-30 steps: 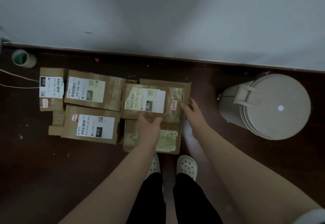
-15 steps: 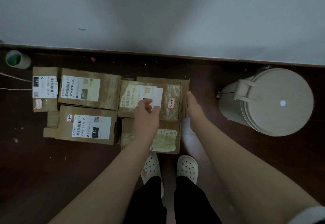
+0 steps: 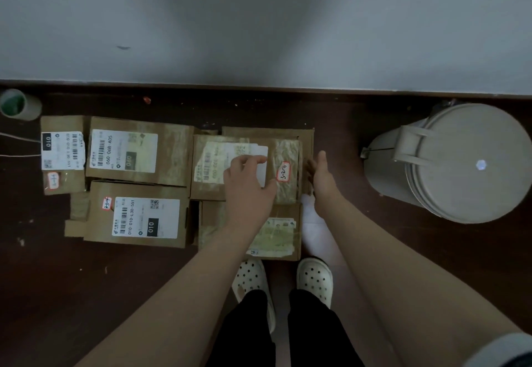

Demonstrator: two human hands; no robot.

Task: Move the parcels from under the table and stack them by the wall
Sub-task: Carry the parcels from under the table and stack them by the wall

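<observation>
Top parcel (image 3: 210, 147) sits on a larger parcel (image 3: 305, 136) in the right-hand stack, near the wall (image 3: 259, 21); left hand (image 3: 247, 185) lies flat on its label, fingers relaxed and slightly spread, pinching nothing; right hand (image 3: 322, 179) is straight-fingered and edge-on at the stack's right side; contact there cannot be told. Judgement: the step is squaring the top parcel; steady it lightly from above, nudge leftward with flat fingers until edges align; push on cardboard, not label; stop short of the neighbouring parcel (image 3: 172, 150) on the left.
</observation>
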